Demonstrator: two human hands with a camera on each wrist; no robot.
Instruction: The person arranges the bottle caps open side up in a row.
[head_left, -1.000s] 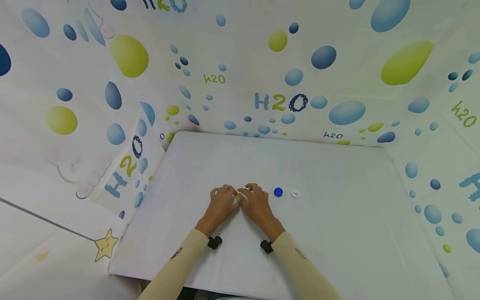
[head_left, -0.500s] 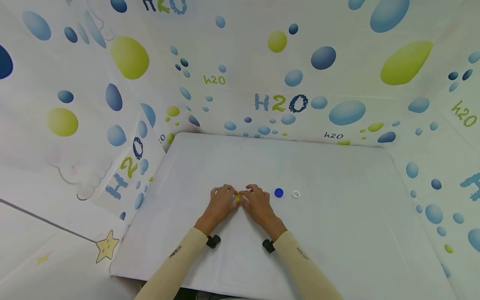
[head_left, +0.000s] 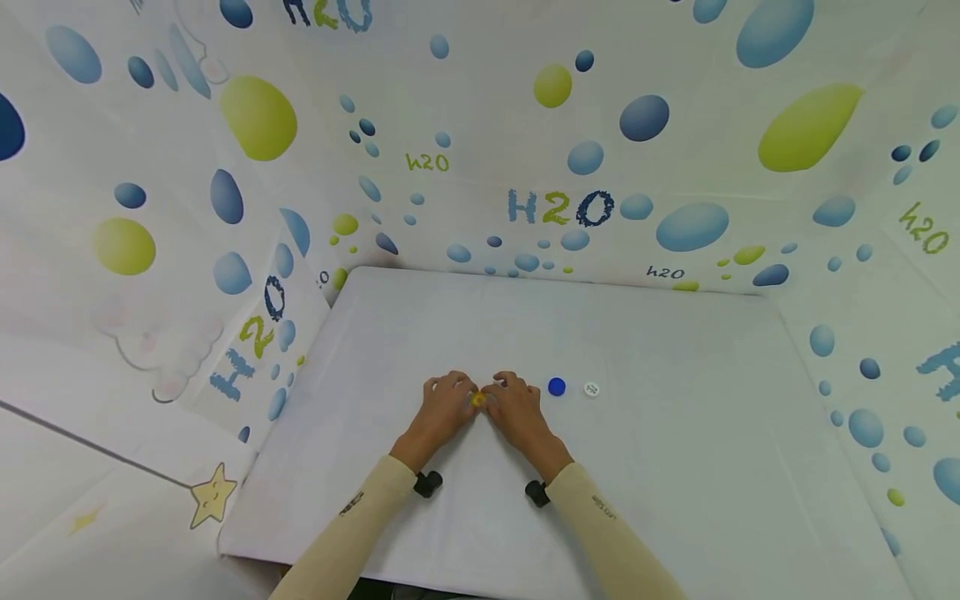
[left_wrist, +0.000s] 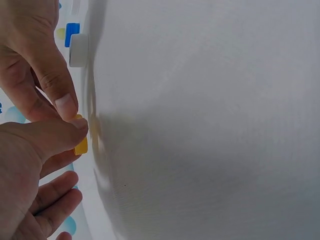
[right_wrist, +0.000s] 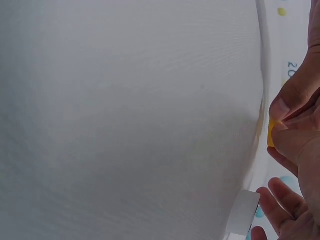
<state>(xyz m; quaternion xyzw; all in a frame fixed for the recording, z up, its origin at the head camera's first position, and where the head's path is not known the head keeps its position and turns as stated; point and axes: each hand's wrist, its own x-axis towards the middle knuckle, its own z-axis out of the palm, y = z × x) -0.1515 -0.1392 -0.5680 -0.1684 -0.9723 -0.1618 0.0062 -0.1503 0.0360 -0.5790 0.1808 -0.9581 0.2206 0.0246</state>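
A small yellow disc (head_left: 478, 400) is between the person's two hands, its face turned upward. The left hand (head_left: 447, 405) pinches it from the left with thumb and index finger. From the other side, the right hand (head_left: 517, 410) pinches it the same way. In the left wrist view, the disc's yellow edge (left_wrist: 81, 145) shows below the left thumb. The right wrist view shows part of the yellow piece (right_wrist: 272, 133) behind both thumbs. To the right of the right hand lie a blue disc (head_left: 557, 387) and a white disc with a printed mark (head_left: 592, 389).
A white cloth-covered table (head_left: 675, 467) spreads under the hands. Its front edge shows at the bottom of the head view. A printed backdrop (head_left: 480, 108) with blue and yellow spots rises behind and at both sides. A black camera (head_left: 537, 492) sits at the right wrist.
The yellow disc has turned between the fingertips, so more of its face shows now. The hands stay in almost the same place. The blue and white discs have not moved.
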